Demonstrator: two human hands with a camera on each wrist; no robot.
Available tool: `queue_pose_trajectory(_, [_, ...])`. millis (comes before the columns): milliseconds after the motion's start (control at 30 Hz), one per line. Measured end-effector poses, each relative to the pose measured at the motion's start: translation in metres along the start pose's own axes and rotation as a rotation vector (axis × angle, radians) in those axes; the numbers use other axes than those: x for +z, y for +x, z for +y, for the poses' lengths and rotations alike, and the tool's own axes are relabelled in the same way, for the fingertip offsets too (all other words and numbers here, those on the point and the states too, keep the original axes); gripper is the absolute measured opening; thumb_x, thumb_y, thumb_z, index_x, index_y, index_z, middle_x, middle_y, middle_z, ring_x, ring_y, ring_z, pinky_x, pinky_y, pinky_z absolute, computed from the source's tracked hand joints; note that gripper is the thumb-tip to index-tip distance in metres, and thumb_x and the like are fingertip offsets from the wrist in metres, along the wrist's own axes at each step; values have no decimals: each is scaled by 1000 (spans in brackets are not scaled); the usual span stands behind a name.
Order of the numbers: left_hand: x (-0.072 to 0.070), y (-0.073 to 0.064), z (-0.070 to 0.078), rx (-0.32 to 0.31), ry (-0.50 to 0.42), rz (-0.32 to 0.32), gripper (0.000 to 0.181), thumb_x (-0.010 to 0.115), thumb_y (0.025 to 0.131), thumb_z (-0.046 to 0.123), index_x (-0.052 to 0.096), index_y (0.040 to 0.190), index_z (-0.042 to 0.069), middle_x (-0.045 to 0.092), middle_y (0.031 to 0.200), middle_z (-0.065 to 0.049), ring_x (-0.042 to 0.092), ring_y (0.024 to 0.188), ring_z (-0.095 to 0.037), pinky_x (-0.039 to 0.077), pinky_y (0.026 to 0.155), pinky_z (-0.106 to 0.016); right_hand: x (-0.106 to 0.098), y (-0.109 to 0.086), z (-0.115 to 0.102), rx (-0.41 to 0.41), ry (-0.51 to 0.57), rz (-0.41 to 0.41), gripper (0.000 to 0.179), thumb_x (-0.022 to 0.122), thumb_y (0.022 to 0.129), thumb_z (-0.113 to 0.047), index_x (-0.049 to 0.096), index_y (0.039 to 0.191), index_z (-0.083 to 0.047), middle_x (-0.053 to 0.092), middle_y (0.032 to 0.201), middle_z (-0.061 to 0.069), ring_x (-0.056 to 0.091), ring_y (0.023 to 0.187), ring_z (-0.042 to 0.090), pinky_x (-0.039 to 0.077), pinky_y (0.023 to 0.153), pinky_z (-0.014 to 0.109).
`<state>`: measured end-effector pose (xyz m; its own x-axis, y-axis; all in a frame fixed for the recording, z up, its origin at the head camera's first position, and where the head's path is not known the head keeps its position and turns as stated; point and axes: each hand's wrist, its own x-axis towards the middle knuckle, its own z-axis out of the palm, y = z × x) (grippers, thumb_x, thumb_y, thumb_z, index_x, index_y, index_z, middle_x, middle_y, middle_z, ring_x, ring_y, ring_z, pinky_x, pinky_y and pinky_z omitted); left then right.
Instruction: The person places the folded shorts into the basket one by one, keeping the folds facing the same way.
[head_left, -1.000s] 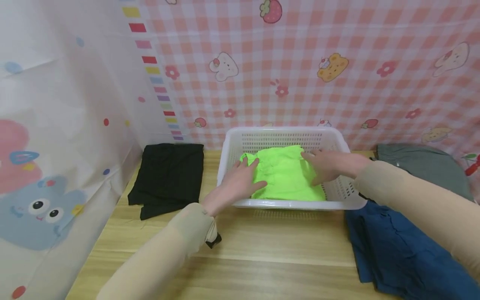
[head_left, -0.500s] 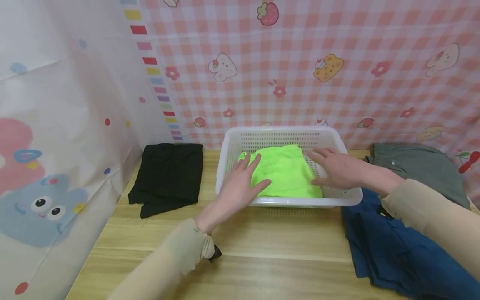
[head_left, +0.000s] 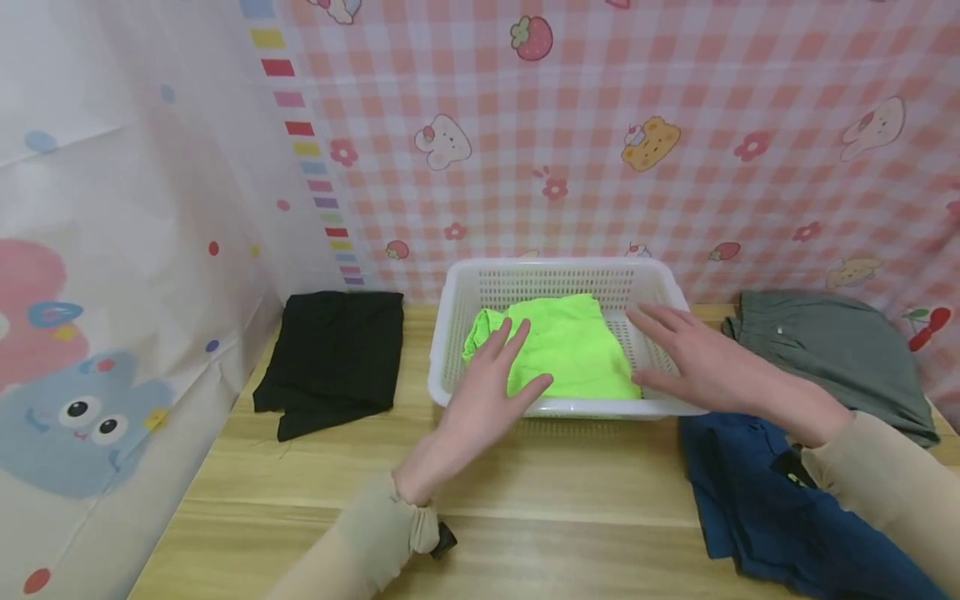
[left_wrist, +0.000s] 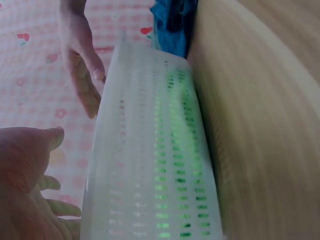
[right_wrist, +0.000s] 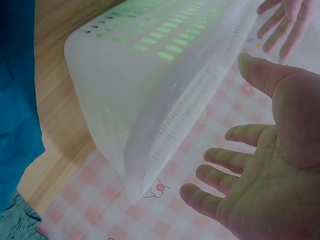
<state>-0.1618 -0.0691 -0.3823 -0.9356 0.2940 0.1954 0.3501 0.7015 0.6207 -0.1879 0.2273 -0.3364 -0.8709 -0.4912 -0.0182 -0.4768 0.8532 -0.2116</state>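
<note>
A folded neon-green garment with a gathered edge [head_left: 573,346] lies inside a white perforated plastic basket [head_left: 562,266]. My left hand [head_left: 486,398] hovers over the basket's front left, fingers spread, holding nothing. On the other side, my right hand [head_left: 701,358] is held above the basket's right rim with its fingers extended, also holding nothing. In the left wrist view the left hand [left_wrist: 25,185] is above the rim, with green showing through the slots of the basket wall [left_wrist: 150,145]. The right wrist view shows the right hand [right_wrist: 265,160] palm in view, apart from the basket [right_wrist: 110,95].
Folded black cloth [head_left: 337,358] lies left of the basket on the wooden table [head_left: 570,500]. To the right are a grey-green garment with a gathered waist [head_left: 832,350] and a dark blue garment [head_left: 780,508], partly under the right forearm. A pink checked curtain [head_left: 555,117] hangs behind.
Both hands have drawn back from the green garment. The right hand has moved right toward the basket's rim, and the left has come slightly nearer. The garment stays in the basket.
</note>
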Motion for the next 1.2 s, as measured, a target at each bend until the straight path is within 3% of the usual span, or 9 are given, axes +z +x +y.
queue_pose_trajectory(267, [14,-22,13,145,23,64,76,67,102,44,36,165,13,32,173,-17,34,160,-40,39,125,-59,9,-26,-9,-23,-11,116,82,73,99,-40,34,164,-8,35,168,24,37,152,50,46,111,70])
queue_pose_trajectory(467, [26,-35,27,252,-26,79,76,69,101,40,36,164,12,33,172,-17,35,160,-37,38,127,-55,10,-43,-9,-19,19,177,84,75,97,-39,34,165,-10,36,168,23,36,152,50,44,110,71])
queue_pose_trajectory(867, [52,-41,40,393,-29,151,74,74,98,35,43,161,11,44,167,-17,49,152,-35,48,121,-47,18,-74,9,-6,45,276,89,82,91,-34,36,164,-13,36,168,22,34,154,47,42,103,72])
queue_pose_trajectory(1200, [71,-49,49,469,10,55,72,73,99,39,46,160,12,49,164,-14,50,151,-28,48,122,-39,33,-107,28,83,31,299,93,82,91,-33,33,166,-12,34,169,25,28,157,50,37,105,78])
